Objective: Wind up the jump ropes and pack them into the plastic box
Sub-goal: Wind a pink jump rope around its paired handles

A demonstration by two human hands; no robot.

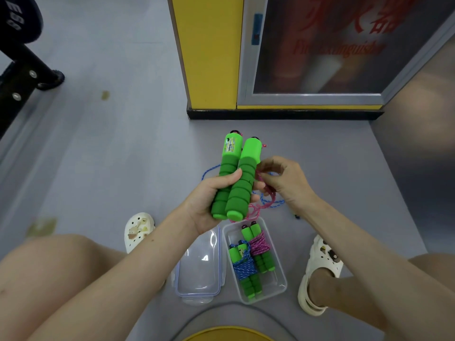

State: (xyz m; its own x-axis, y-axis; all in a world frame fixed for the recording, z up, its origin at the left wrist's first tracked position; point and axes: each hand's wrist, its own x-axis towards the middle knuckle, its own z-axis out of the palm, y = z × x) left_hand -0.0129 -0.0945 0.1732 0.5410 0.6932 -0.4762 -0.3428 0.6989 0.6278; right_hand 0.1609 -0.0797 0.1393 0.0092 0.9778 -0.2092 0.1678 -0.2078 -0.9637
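Handles (243, 173): two, bright green, ribbed foam grips with smooth plastic tops; the left one carries a small printed sticker near its top. They lie side by side, touching, tilted a little right, tops pointing away from you, held above the floor (123, 156).

Pink rope (256, 209): thin, speckled, runs loose from beside the handles down under their butt ends, in slack loops.

Blue rope (273, 206): lies loose on the floor behind the handles, a loop showing on each side.

Box (275, 274): clear plastic, open, on the floor between your feet, just below the held handles. Inside, two wound ropes side by side: a pink bundle (258, 244) and a blue bundle (243, 267), each cord wrapped round its pair of green handles.

Lid (199, 267): clear, just left of the box, touching or almost.

Left hand (209, 200): palm up, fingers wrapped under both handles at mid-grip, thumb pressed across the front.

Right hand (288, 183): just right of the handles, back of hand toward you, fingers curled in, tips pinching the pink rope close against the right handle.

White clogs (138, 230) flank the box and lid
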